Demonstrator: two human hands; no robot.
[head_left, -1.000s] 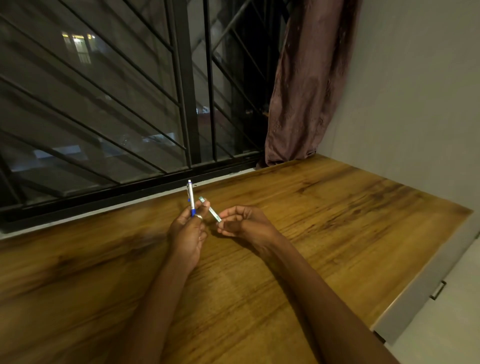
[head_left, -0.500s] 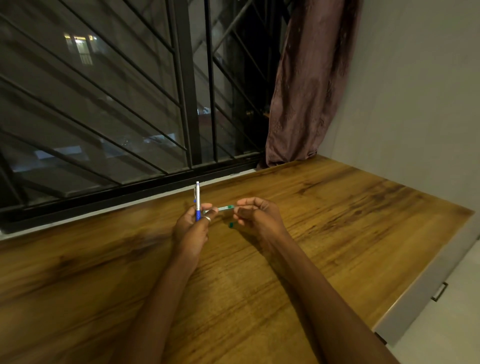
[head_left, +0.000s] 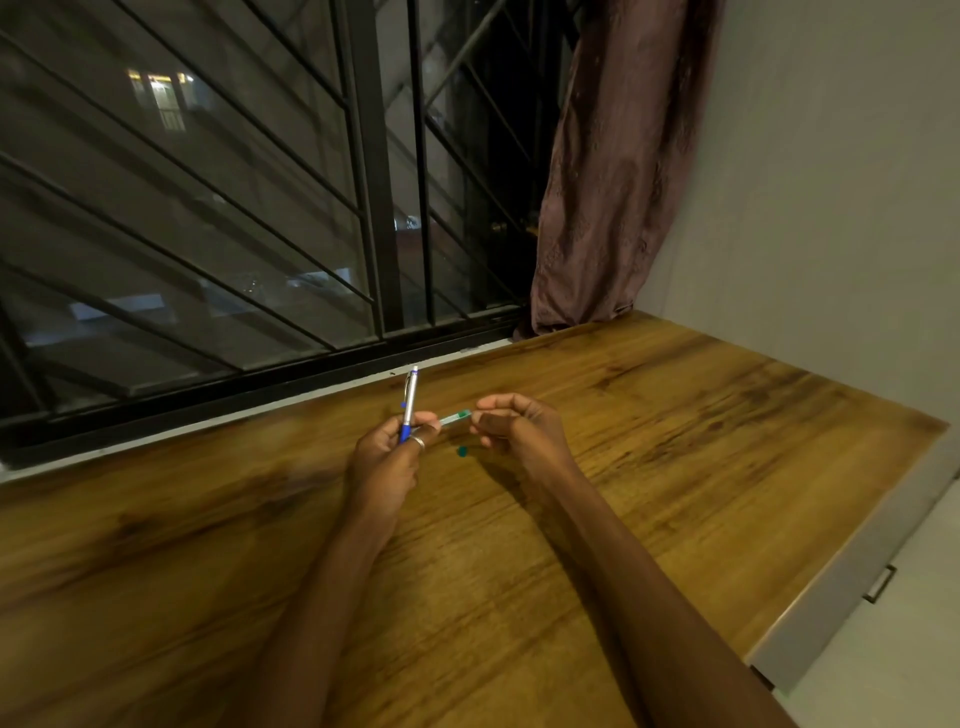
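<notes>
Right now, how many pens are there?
2. A silver and blue metal pen upright in the left hand; a thin clear green pen level, between it and the right hand.

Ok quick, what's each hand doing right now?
Left hand: gripping the blue pen upright, fingertips also on the thin tube.
Right hand: curled, pinching the thin tube's green-tipped end.

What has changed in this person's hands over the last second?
The thin green pen swung from slanting to level between the hands, and the right hand pinching its end moved up with it. A small green piece now shows just below, perhaps pulled off. Unchanged: the left hand grips the blue-and-silver pen upright over the wooden table.
</notes>
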